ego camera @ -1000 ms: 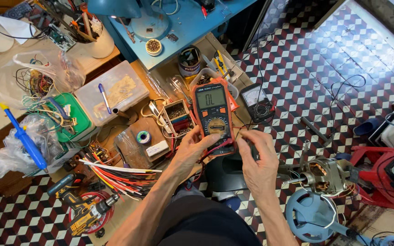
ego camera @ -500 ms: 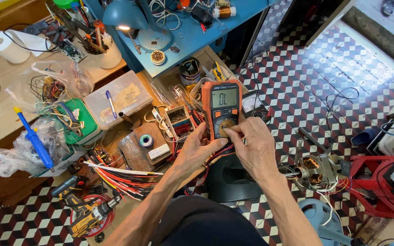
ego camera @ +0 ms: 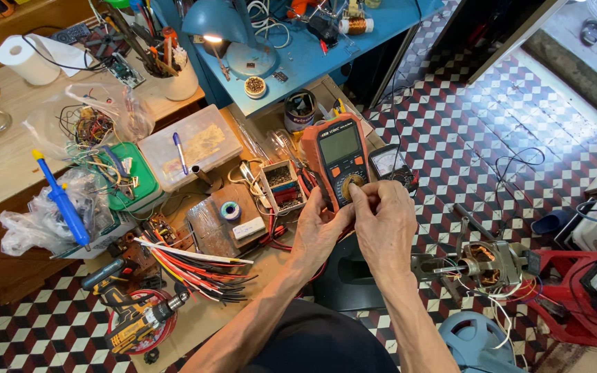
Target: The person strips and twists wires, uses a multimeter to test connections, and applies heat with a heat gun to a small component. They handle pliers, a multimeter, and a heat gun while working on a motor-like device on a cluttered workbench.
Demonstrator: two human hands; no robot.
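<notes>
Left hand [ego camera: 319,231] grips orange meter [ego camera: 336,162] from 7 o'clock; right hand [ego camera: 385,224] fingers pinch its dial [ego camera: 351,184].

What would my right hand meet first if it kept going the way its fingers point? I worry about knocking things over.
The right hand already has its fingertips on the dial of the orange multimeter. Pushing on, it would press that meter first; the dark tin lies beyond, though depth is unclear.

Thing: an orange-and-black digital multimeter [ego camera: 338,160]
Screen: grey display at the upper end
Dial: round, yellow-ringed, partly covered by fingertips
Pose: held upright, top tipped toward 11 o'clock
Place: above cluttered workbench, centre of view
</notes>
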